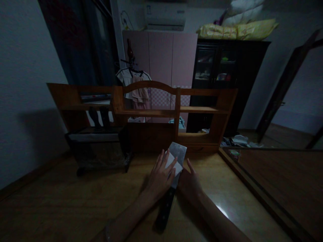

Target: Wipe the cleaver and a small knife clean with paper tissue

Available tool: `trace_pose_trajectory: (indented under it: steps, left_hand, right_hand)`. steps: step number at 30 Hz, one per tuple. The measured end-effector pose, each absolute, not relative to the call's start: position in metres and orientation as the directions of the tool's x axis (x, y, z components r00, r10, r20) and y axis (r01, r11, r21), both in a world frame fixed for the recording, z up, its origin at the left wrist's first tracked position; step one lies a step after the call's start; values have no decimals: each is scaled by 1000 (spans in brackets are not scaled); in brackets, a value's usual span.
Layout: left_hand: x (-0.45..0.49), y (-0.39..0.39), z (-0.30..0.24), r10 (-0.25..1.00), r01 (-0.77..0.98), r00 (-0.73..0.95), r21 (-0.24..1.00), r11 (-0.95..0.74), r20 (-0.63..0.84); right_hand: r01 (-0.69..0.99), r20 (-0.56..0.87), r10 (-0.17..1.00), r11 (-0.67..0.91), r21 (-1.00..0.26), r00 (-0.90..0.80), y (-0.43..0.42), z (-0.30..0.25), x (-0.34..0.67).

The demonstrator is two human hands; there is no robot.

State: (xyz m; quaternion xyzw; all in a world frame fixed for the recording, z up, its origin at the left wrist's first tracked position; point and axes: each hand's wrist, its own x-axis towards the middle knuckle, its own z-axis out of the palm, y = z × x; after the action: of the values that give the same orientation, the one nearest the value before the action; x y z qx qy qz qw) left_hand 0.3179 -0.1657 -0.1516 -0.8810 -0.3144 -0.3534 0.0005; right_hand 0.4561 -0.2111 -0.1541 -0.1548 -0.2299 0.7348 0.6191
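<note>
Dimly lit, a desk (75,201) bears a cleaver (166,203); left hand (160,176) flat on tissue (173,163), right hand (190,183) grip unclear

Shelf unit (176,109): wooden, at far edge of desk (63,201).
Wardrobe (171,57): pink, behind shelf unit.
Cabinet (227,67): dark, right of wardrobe.
Air conditioner (165,15): above wardrobe.

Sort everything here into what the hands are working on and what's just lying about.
In hand: cleaver, white cloth on its blade, left hand flat on the cloth, right hand against the blade's side.
Lying about: dark case on the desk, wooden shelf unit, hanging clothes.
</note>
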Motion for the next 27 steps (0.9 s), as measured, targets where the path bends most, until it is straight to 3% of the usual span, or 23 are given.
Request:
trace_pose_trajectory:
  steps: [5, 14, 21, 27]
  left_hand:
    - [320, -165, -155, 504, 587, 572, 106, -803, 647]
    - [317, -162, -157, 524, 539, 581, 187, -821, 623]
    - [318, -171, -150, 376, 384, 711, 120, -916, 595]
    - [317, -175, -146, 352, 381, 713, 87, -921, 606]
  right_hand:
    - [-829, 62, 979, -132, -544, -196, -212, -154, 457]
    - [-820, 17, 989, -114, -561, -150, -209, -158, 459]
    - [-809, -33, 999, -52, -586, -40, -207, -163, 461]
    - [-826, -81, 996, -65, -560, -24, -205, -168, 463]
